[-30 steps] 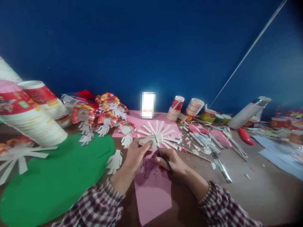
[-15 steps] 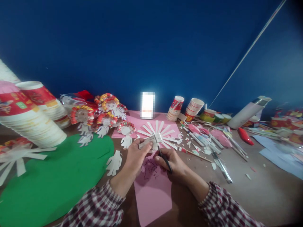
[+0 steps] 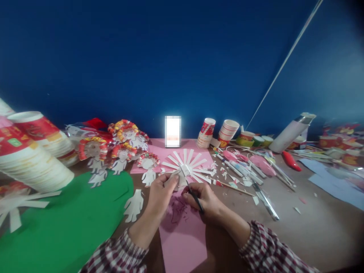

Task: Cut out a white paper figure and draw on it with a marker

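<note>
Between my left hand's (image 3: 159,195) thumb and fingers a small white paper piece (image 3: 181,182) is pinched, mostly covered by the fingers. My right hand (image 3: 207,201) grips dark-handled scissors (image 3: 194,195), their blades pointing up and left across the paper; how far apart the blades are I cannot tell. Just beyond lies a white paper cup cut into strips (image 3: 201,162), splayed like rays. Under my hands a pink sheet (image 3: 183,246) carries dark scribbled lines. A white paper body cutout (image 3: 134,206) without a head rests left of my left wrist.
Leaning stacked paper cups (image 3: 48,170) and a green sheet (image 3: 85,223) fill the left. Decorated paper dolls (image 3: 121,161) sit behind it. More cup stacks (image 3: 229,131), markers (image 3: 241,168), a pen (image 3: 267,203), paper scraps and a red object (image 3: 291,162) lie right. A blue wall rises behind.
My view has shifted slightly, so the tabletop things appear a little lower and further left. Less of the paper shows in my left hand. Both hands keep their holds.
</note>
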The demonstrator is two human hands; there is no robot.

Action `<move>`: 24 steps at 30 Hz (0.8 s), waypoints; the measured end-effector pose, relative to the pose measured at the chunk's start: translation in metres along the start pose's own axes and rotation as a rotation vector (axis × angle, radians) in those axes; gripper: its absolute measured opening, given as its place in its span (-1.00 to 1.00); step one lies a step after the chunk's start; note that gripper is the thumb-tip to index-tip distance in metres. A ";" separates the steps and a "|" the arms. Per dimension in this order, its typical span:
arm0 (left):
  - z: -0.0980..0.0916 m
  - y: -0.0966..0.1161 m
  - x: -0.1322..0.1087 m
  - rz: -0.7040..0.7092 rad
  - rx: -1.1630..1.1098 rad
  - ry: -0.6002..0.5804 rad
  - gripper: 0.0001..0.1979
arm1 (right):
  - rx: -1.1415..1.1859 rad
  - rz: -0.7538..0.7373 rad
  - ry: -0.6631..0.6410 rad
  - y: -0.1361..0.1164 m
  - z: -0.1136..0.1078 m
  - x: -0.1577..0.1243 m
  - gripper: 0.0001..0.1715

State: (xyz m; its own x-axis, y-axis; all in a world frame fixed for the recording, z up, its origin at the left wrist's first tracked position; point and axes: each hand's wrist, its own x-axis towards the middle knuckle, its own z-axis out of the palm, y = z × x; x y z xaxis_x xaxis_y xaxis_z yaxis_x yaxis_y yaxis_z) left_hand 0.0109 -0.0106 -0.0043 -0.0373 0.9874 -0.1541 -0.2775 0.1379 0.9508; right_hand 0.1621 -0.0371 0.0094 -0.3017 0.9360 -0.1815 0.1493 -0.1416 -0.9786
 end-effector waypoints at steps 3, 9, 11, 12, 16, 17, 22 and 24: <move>-0.001 -0.001 0.000 -0.027 -0.001 -0.021 -0.69 | 0.022 -0.021 -0.002 0.000 0.000 0.000 -0.74; -0.002 -0.006 0.003 -0.041 -0.053 -0.040 -0.68 | 0.067 -0.050 -0.001 0.005 0.001 0.001 -0.75; -0.001 -0.005 0.002 -0.051 -0.081 -0.050 -0.66 | 0.080 -0.057 -0.001 0.007 0.002 0.001 -0.74; 0.000 -0.005 0.002 -0.060 -0.096 -0.049 -0.66 | 0.084 -0.057 -0.001 0.008 0.002 0.001 -0.74; 0.004 0.003 -0.002 -0.125 -0.147 -0.034 -0.65 | 0.075 -0.059 0.001 0.008 0.002 0.000 -0.72; 0.005 0.005 -0.003 -0.144 -0.155 -0.028 -0.65 | 0.063 -0.063 -0.002 0.007 0.001 0.000 -0.71; 0.006 0.009 -0.006 -0.212 -0.203 -0.037 -0.67 | -0.018 -0.075 -0.041 0.006 -0.002 0.001 -0.65; 0.006 0.009 -0.007 -0.217 -0.231 -0.056 -0.67 | -0.034 -0.082 -0.044 0.006 -0.003 0.001 -0.65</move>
State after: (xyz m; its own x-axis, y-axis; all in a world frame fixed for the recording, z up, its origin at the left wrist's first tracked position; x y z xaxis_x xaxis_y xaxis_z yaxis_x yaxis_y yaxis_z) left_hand 0.0141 -0.0158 0.0066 0.0977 0.9405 -0.3253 -0.4840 0.3305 0.8103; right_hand 0.1655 -0.0362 0.0036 -0.3554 0.9287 -0.1055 0.1538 -0.0532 -0.9867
